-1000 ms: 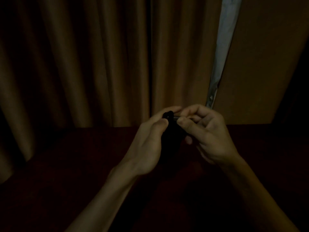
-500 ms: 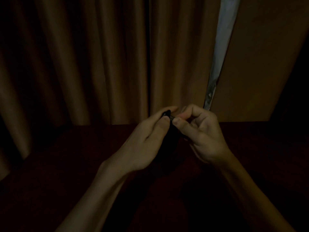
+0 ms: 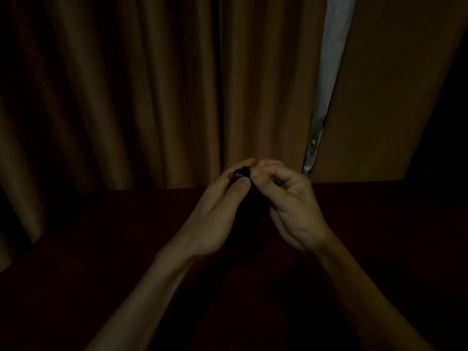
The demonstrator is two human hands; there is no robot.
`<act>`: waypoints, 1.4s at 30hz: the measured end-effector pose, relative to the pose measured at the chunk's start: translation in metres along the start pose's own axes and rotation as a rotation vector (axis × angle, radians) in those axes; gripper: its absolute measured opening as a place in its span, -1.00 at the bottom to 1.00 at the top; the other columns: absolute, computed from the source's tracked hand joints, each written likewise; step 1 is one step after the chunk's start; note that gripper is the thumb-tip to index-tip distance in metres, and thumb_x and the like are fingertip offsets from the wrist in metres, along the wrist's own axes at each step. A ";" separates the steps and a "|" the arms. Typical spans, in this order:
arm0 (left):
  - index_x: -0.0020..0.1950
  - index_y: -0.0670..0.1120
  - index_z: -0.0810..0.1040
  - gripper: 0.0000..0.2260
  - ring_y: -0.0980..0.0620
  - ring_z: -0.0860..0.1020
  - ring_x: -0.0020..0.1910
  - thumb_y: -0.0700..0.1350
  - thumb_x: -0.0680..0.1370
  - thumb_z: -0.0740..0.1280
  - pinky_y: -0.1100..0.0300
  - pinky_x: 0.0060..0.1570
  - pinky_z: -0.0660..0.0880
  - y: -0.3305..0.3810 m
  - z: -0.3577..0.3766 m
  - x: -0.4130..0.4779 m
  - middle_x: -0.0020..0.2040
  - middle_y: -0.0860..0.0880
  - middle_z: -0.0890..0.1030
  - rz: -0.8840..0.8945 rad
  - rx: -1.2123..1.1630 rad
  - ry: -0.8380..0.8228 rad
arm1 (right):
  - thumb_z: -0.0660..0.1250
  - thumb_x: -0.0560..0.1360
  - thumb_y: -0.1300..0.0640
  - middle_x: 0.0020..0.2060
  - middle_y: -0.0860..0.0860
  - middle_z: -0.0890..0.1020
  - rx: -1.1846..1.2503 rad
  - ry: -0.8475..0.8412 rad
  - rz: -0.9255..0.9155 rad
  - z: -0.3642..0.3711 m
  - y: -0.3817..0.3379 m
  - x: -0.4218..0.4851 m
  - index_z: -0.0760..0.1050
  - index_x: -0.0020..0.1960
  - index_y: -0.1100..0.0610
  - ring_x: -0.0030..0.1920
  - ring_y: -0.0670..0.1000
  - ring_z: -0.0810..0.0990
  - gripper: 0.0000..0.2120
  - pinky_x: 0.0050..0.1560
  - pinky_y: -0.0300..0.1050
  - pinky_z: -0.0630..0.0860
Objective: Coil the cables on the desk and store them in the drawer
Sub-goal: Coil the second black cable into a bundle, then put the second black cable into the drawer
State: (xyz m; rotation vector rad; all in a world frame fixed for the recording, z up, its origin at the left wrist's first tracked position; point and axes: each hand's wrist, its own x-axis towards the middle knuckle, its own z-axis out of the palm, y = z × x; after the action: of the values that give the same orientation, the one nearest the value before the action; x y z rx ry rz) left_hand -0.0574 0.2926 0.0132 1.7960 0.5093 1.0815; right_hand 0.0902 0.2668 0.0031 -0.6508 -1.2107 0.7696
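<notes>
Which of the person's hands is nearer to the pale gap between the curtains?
Right. The right hand sits just below and left of the lower end of the pale gap. The left hand is further left, beyond the black cable both hands hold.

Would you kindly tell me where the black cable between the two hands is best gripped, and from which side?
Probably near its top, below the plug end, pinched from the left, as the left hand does. The black cable hangs as a narrow upright bundle between both hands, so a side pinch gathers it; the right hand pinches the other side.
</notes>
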 end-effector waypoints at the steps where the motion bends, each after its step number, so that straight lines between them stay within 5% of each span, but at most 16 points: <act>1: 0.46 0.05 0.44 -0.57 0.18 0.54 0.33 0.01 0.58 0.20 0.16 0.36 0.44 -0.001 0.000 0.000 0.32 0.10 0.60 -0.025 -0.055 0.015 | 0.43 0.57 0.09 0.10 0.15 0.61 0.008 0.027 0.034 0.001 0.002 0.000 0.71 -0.02 0.13 0.19 0.12 0.60 -0.87 0.28 0.00 0.47; 6: 0.35 0.04 0.53 -0.67 0.12 0.61 0.23 -0.10 0.59 0.25 0.11 0.23 0.54 0.004 -0.002 -0.002 0.18 0.12 0.68 -0.053 -0.188 0.144 | 0.24 0.58 -0.05 0.29 0.06 0.59 -0.107 -0.017 0.101 0.011 -0.015 -0.009 0.61 0.27 0.06 0.33 -0.05 0.57 -0.64 0.30 -0.17 0.50; 10: 0.29 -0.04 0.57 -0.71 -0.02 0.65 0.19 -0.06 0.58 0.36 0.14 0.09 0.57 0.018 -0.008 -0.017 0.17 -0.05 0.69 -0.069 -0.287 0.258 | 0.39 0.54 -0.08 0.43 -0.08 0.50 -0.166 -0.142 0.196 0.017 -0.028 -0.034 0.43 0.43 -0.19 0.43 -0.14 0.46 -0.53 0.38 -0.15 0.45; 13: 0.26 -0.11 0.58 -0.63 -0.07 0.66 0.15 0.02 0.51 0.37 0.13 0.01 0.60 0.039 -0.007 -0.035 0.16 -0.11 0.68 -0.068 -0.309 0.293 | 0.49 0.53 0.13 0.37 -0.23 0.54 -0.230 -0.247 0.180 0.031 -0.042 -0.056 0.40 0.41 -0.28 0.43 -0.15 0.46 -0.43 0.46 -0.05 0.40; 17: 0.25 -0.03 0.58 -0.63 0.10 0.65 0.14 0.09 0.50 0.41 0.12 0.10 0.62 0.064 -0.005 -0.077 0.11 0.05 0.68 -0.002 0.060 0.322 | 0.52 0.43 0.11 0.29 -0.08 0.57 -0.452 -0.184 0.145 0.047 -0.065 -0.082 0.42 0.44 -0.23 0.32 -0.06 0.56 -0.36 0.34 0.08 0.53; 22: 0.40 0.10 0.46 -0.46 0.19 0.59 0.21 0.05 0.47 0.55 0.11 0.21 0.57 0.084 -0.019 -0.155 0.20 0.13 0.61 -0.022 0.384 0.152 | 0.57 0.43 0.14 0.37 -0.08 0.47 -0.741 -0.263 0.236 0.053 -0.093 -0.151 0.28 0.58 -0.04 0.38 -0.08 0.47 -0.18 0.42 0.01 0.47; 27: 0.34 0.15 0.54 -0.48 0.23 0.58 0.18 0.10 0.41 0.58 0.01 0.23 0.57 0.093 -0.008 -0.237 0.18 0.22 0.57 -0.042 0.575 -0.050 | 0.59 0.42 0.11 0.33 -0.11 0.53 -0.848 -0.300 0.227 0.062 -0.111 -0.239 0.40 0.46 0.00 0.29 -0.14 0.53 -0.32 0.25 -0.04 0.59; 30: 0.27 0.14 0.58 -0.46 0.18 0.61 0.15 0.23 0.33 0.54 -0.01 0.17 0.60 0.088 0.001 -0.281 0.16 0.21 0.56 -0.093 0.557 -0.075 | 0.58 0.43 0.12 0.28 -0.14 0.54 -0.845 -0.326 0.229 0.062 -0.110 -0.283 0.43 0.42 -0.01 0.24 -0.16 0.54 -0.38 0.20 -0.05 0.61; 33: 0.26 0.12 0.57 -0.47 0.17 0.61 0.15 0.15 0.33 0.60 -0.01 0.15 0.61 0.077 0.016 -0.317 0.17 0.18 0.58 -0.140 0.536 -0.105 | 0.58 0.42 0.14 0.22 -0.16 0.54 -0.873 -0.360 0.238 0.059 -0.105 -0.319 0.46 0.37 -0.02 0.18 -0.17 0.54 -0.43 0.18 -0.08 0.61; 42: 0.23 0.03 0.62 -0.49 0.27 0.58 0.11 0.08 0.34 0.63 0.30 0.10 0.52 0.055 0.053 -0.374 0.13 0.19 0.61 -0.161 0.583 -0.201 | 0.67 0.31 0.08 0.07 -0.08 0.61 -0.985 -0.513 0.391 0.042 -0.105 -0.380 0.46 0.24 -0.03 -0.02 -0.08 0.65 -0.40 -0.11 -0.04 0.67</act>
State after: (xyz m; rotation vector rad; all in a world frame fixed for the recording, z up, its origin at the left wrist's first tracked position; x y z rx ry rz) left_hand -0.2145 -0.0304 -0.1166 2.2884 0.8939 0.6655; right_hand 0.0035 -0.1000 -0.1191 -1.5961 -1.9836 0.6401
